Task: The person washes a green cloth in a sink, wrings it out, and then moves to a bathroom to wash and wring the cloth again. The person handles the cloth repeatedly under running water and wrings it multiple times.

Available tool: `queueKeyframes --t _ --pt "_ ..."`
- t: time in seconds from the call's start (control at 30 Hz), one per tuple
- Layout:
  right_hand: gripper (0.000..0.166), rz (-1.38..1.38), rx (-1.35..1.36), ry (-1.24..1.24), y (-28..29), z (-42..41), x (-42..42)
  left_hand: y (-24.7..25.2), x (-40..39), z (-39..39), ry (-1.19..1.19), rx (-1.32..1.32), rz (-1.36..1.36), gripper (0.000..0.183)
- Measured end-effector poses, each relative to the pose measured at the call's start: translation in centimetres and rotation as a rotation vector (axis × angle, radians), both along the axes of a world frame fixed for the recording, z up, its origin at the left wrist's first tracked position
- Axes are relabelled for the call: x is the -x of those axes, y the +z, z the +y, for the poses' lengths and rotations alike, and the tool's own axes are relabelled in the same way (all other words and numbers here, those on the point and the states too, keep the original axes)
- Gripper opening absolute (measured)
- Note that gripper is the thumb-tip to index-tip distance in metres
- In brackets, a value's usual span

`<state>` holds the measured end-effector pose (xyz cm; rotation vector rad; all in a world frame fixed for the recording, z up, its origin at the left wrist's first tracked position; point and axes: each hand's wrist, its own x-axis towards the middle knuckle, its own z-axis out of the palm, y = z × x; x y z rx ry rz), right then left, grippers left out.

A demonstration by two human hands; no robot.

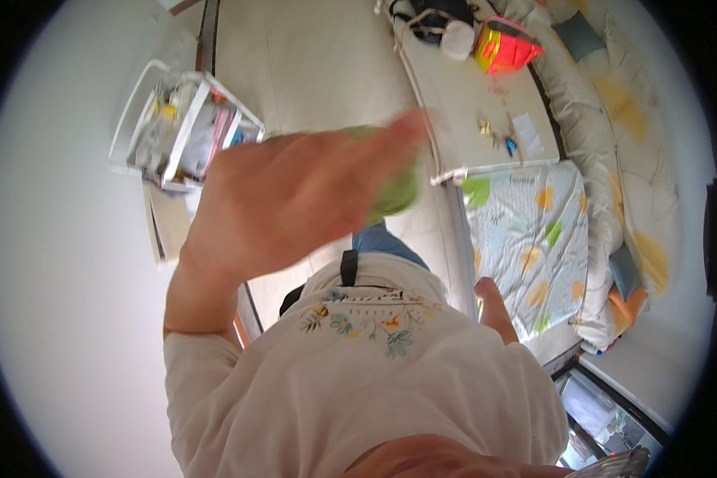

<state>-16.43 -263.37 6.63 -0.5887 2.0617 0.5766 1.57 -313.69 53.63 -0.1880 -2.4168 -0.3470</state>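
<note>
My left hand [293,197] is raised close to the camera, blurred, with its back towards me. It is closed around a soft-looking green object [399,194], perhaps a cloth; most of that object is hidden behind the fingers. One fingertip points out to the upper right. My right hand [486,288] hangs low at my side, near the edge of a patterned sheet [529,251]. It looks small from here, and its fingers cannot be made out.
A white trolley [185,131] full of household items stands against the left wall. On the upper-right table [466,119] lie a black bag [442,21], a red and yellow packet [508,48], a white paper [529,132] and a small blue object [510,146]. Padded bedding [579,131] runs beyond.
</note>
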Motion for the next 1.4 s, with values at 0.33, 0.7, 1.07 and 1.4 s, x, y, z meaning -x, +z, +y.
queueKeyframes --t 0.33,0.7,1.07,1.4 --pt "0.023 0.061 0.513 0.255 2.2 -43.4 26.4 -9.0 7.2 -27.4 1.027 -0.492 -0.370 0.052" --pt "0.016 0.152 0.753 -0.056 4.7 -82.5 43.8 -11.5 21.5 -57.4 1.225 -0.456 -0.327 0.046" --pt "0.014 0.174 1.167 -0.182 9.0 -103.0 68.4 -13.9 63.1 -87.1 0.736 -0.521 -0.342 0.038" --pt "0.016 0.299 1.333 -0.409 11.4 -116.4 100.4 -38.5 65.7 -107.4 1.050 -0.195 -0.870 0.051"
